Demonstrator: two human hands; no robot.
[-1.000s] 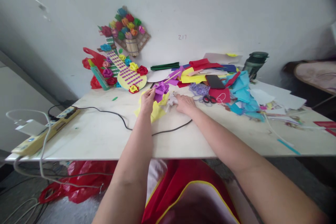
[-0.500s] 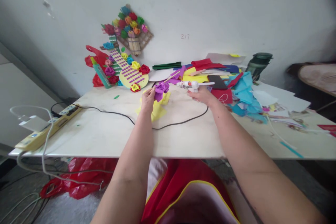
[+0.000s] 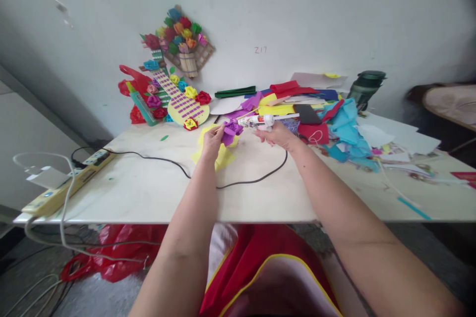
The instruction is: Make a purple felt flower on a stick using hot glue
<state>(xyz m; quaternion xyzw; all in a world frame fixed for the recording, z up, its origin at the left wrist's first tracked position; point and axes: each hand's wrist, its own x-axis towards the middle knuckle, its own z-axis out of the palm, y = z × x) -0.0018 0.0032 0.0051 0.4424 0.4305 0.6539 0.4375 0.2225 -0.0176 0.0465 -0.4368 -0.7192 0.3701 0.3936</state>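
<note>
My left hand (image 3: 212, 140) pinches a purple paper flower (image 3: 232, 132) above the table's middle. Closed around the handle of a white glue gun (image 3: 256, 121), my right hand (image 3: 275, 135) holds it level, with a white glue stick (image 3: 288, 117) poking out of its back end. The gun's nozzle points left and is at the flower's right edge; I cannot tell whether they touch. Beneath the left hand lies yellow crepe paper (image 3: 223, 158). A black cord (image 3: 253, 182) runs from below the right hand across the table.
A yellow power strip (image 3: 70, 178) lies along the left edge. Paper-flower crafts (image 3: 186, 106) and a green glue bottle (image 3: 143, 106) stand at the back left. Coloured paper (image 3: 290, 90), crumpled blue crepe paper (image 3: 344, 126) and a dark green bottle (image 3: 366, 90) occupy the back right.
My right hand has moved left with the glue gun, bringing its nozzle up to the purple flower. The left hand and flower have shifted slightly.
</note>
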